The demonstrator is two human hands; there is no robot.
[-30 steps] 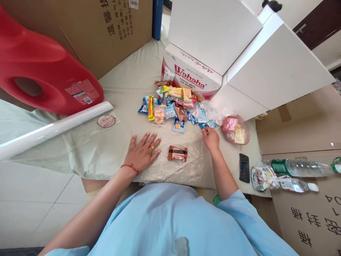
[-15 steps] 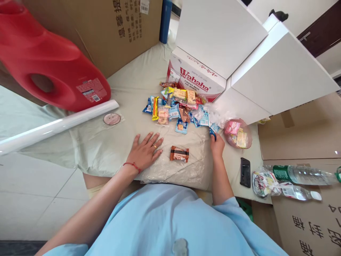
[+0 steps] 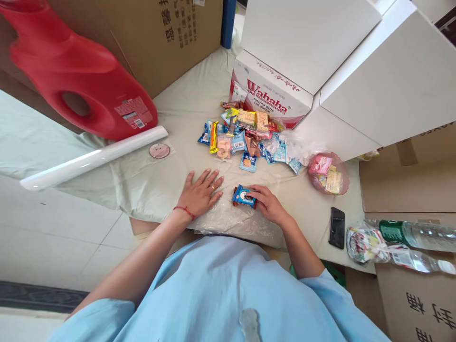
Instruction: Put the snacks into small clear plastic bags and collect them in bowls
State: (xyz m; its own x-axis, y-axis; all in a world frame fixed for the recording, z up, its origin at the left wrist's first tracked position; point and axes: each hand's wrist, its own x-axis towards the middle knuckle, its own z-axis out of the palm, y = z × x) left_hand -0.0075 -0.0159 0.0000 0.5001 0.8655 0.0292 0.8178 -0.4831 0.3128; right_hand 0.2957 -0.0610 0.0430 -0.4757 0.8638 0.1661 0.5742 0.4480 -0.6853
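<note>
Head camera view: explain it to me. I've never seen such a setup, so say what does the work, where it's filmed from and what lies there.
No machine works here: a person in a light blue shirt uses two bare hands. The camera is worn on the head and looks forward and down.

The left hand is palm down with its fingers spread. The right hand has its fingers on a blue packet, which covers most of a brown packet; how firm that grip is, I can't tell.

Beyond them on the pale cloth is a pile of snack packets before a Wahaha box. Toward the right are a pink bowl of packets and a dark phone; toward the left, a white roll and a red jug.
</note>
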